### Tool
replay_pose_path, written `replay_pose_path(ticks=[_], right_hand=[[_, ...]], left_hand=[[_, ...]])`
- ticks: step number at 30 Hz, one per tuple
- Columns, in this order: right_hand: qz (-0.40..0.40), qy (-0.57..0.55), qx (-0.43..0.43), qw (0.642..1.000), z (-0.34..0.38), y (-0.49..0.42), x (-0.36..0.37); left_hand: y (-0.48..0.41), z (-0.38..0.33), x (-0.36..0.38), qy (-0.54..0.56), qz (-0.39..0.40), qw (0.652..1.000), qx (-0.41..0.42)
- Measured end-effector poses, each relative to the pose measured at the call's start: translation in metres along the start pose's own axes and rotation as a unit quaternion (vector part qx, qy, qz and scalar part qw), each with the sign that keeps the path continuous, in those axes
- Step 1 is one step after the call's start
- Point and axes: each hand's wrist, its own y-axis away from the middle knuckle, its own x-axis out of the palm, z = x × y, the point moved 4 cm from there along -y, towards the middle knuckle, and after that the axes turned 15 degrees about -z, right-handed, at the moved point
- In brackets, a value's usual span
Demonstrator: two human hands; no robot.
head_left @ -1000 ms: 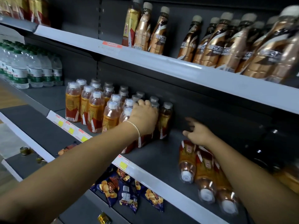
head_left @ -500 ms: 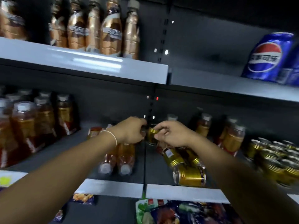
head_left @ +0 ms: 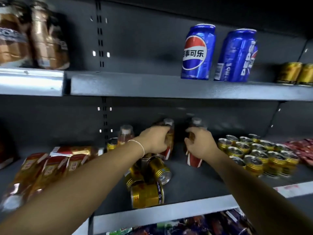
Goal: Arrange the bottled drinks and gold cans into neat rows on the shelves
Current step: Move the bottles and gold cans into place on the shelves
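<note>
Left blue can (head_left: 197, 52): Pepsi globe, Chinese "事可乐". Right blue can (head_left: 236, 55): "PEPSI" running vertically. Other labels blurred.

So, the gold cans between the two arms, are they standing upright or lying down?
Lying down: the gold cans rest on their sides, round ends showing, unlike the upright cans at the right.

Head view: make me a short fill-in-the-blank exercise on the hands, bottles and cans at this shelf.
The left hand grips the left bottle and the right hand the right bottle; both bottles stand ____.
The loose gold cans at the front of the middle shelf lie on their ____.
The Pepsi cans on the upper shelf number ____.
The grouped gold cans stand to the ____ of the right hand.
Missing: upright; sides; two; right.
</note>
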Motion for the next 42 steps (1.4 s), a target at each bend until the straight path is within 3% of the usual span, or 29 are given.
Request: replay_pose_path(ticks=[6,11,16,20,25,30,33,38,42], right_hand=[[0.05,0.131,0.039,0.989,-0.041,-0.026,0.012],[0.074,0.079,0.077,0.991,-0.053,-0.028,0.026],[0.055,0.086,0.068,0.992,-0.054,-0.024,0.026],[0.024,0.023,0.094,0.995,-0.051,-0.007,0.023],[-0.018,-0.024,0.029,0.999,-0.036,0.032,0.015],[-0.139,0.002,-0.084,0.987,0.004,0.052,-0.024],[-0.17,-0.027,-0.14,0.975,0.041,0.055,-0.05],[-0.117,-0.034,-0.19,0.974,0.111,0.065,-0.064],[-0.02,-0.068,-0.215,0.974,0.167,0.081,-0.05]], left_hand=[[-0.063,-0.004,0.04,-0.033,0.003,0.999,-0.011],[-0.084,0.006,0.07,-0.023,0.039,0.998,-0.049],[-0.08,0.003,0.069,-0.081,0.01,0.996,-0.042],[-0.059,0.001,0.069,-0.024,0.031,0.999,-0.025],[-0.023,-0.007,0.051,-0.019,-0.027,0.999,0.002],[0.014,-0.017,-0.005,-0.009,-0.187,0.981,0.053],[0.038,-0.015,-0.053,0.035,-0.255,0.966,0.017],[0.085,0.009,-0.121,0.043,-0.259,0.964,-0.046],[0.139,0.041,-0.159,0.044,-0.235,0.967,-0.091]])
